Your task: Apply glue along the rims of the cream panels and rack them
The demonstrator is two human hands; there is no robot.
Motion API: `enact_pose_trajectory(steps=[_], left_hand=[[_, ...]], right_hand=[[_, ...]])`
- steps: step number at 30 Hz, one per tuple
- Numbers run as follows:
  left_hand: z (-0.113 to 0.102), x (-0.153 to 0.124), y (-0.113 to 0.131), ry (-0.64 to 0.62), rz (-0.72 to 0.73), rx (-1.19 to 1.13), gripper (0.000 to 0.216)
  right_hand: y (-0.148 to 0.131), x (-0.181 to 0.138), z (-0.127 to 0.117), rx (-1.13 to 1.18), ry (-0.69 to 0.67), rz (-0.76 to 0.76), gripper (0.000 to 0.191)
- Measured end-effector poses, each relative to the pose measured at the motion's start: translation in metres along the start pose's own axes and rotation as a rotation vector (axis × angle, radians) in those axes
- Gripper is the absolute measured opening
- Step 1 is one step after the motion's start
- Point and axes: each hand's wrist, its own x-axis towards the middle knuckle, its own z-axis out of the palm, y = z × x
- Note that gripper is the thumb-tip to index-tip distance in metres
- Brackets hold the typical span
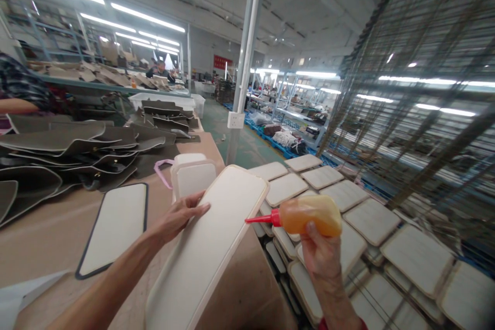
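My left hand (190,211) grips a long cream panel with rounded corners (216,232) by its left side, thumb on top and the other fingers hidden beneath. The panel is tilted above the table. In my right hand (323,250) is a squeeze bottle of amber liquid (309,215), lying sideways. Its red nozzle (263,217) points left, with the tip at the panel's right edge. Another cream panel with a dark border (116,227) lies flat on the table to the left. Behind the held panel stands a cream piece (193,178) with a lilac strap (162,172).
Grey-brown sheet pieces (77,149) are heaped on the brown-covered table (162,268) at left. To the right, many cream panels lie on a wire rack (371,221), with raised mesh shelves (417,62) above. A post (247,62) stands ahead. A co-worker's arm (17,105) shows at far left.
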Motion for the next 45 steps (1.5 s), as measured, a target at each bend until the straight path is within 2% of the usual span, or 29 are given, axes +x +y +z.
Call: enact_pose_trajectory(steps=[13,22,34,45], left_hand=[[0.001,0.007,0.005,0.047,-0.030,-0.047,0.063],[0.000,0.012,0.007,0.076,-0.047,-0.061,0.060],[0.008,0.022,0.021,0.099,-0.061,-0.073,0.073],[0.007,0.037,0.026,0.068,-0.080,-0.087,0.058]], right_hand=[[-0.003,-0.008,0.009,0.044,0.016,0.083,0.039],[-0.001,-0.009,0.007,-0.009,-0.019,0.050,0.036],[-0.004,-0.014,0.008,-0.008,-0.043,0.089,0.033],[-0.005,-0.021,0.002,-0.035,-0.092,0.053,0.033]])
